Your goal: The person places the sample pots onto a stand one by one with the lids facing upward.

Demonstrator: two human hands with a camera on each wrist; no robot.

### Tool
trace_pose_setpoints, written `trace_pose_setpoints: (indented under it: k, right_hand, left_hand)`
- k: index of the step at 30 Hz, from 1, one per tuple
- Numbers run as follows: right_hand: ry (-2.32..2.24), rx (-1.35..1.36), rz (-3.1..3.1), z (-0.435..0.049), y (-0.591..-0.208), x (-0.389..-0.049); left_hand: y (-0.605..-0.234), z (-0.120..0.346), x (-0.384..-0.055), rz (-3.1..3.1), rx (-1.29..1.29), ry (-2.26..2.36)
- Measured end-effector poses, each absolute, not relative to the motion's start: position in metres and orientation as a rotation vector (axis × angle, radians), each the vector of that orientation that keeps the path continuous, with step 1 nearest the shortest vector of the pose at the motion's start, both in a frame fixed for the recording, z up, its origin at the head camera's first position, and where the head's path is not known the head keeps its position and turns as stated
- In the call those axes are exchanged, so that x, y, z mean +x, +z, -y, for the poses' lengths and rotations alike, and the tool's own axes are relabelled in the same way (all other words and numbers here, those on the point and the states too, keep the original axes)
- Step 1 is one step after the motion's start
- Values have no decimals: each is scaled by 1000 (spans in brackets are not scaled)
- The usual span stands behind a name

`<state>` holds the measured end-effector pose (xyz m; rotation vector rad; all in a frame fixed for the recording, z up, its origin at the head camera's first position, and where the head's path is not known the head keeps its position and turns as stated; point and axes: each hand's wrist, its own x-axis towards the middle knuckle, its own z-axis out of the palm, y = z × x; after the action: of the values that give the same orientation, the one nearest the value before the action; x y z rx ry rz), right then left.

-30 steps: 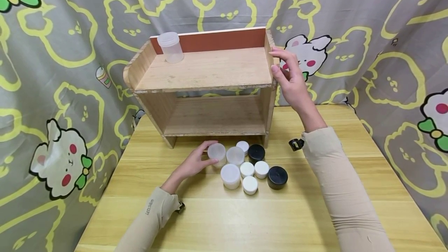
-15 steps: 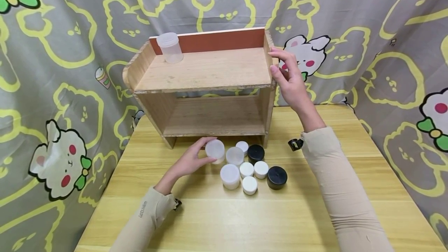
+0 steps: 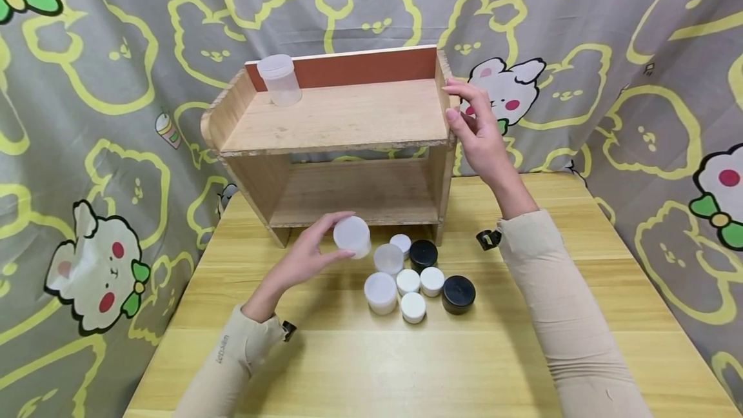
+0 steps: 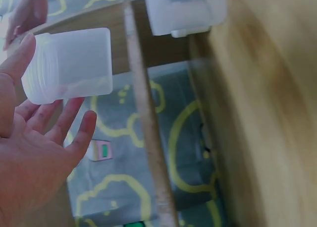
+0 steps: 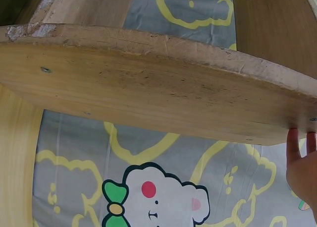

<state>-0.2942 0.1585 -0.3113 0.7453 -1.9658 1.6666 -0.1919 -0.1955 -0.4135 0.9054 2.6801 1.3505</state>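
Note:
My left hand (image 3: 302, 257) holds a translucent plastic jar with a lid (image 3: 351, 236) between thumb and fingers, raised off the table in front of the shelf. In the left wrist view the thumb lies on one side of the jar (image 4: 81, 63) and the fingers on the other. My right hand (image 3: 482, 131) rests its fingertips against the right side panel (image 3: 445, 166) of a two-tier wooden shelf (image 3: 336, 115). A similar translucent jar (image 3: 282, 79) stands on the shelf's upper board, at the left end.
On the table (image 3: 371, 366), in front of the shelf, several lidded jars stand close together: translucent ones (image 3: 381, 292), small white ones (image 3: 413, 307) and black ones (image 3: 458, 294). A patterned curtain (image 3: 116, 173) hangs behind and beside the table.
My left hand has lifted the translucent jar from the group on the table, moving it up and slightly left. The right hand stays at the shelf's side panel.

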Motion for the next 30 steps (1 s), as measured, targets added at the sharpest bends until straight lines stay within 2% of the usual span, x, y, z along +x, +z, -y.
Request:
trace_pose_setpoints:
  k: [30]
  right_hand:
    - [1657, 780, 1928, -160, -313, -293]
  left_hand:
    - [-299, 196, -188, -2929, 1092, 1414]
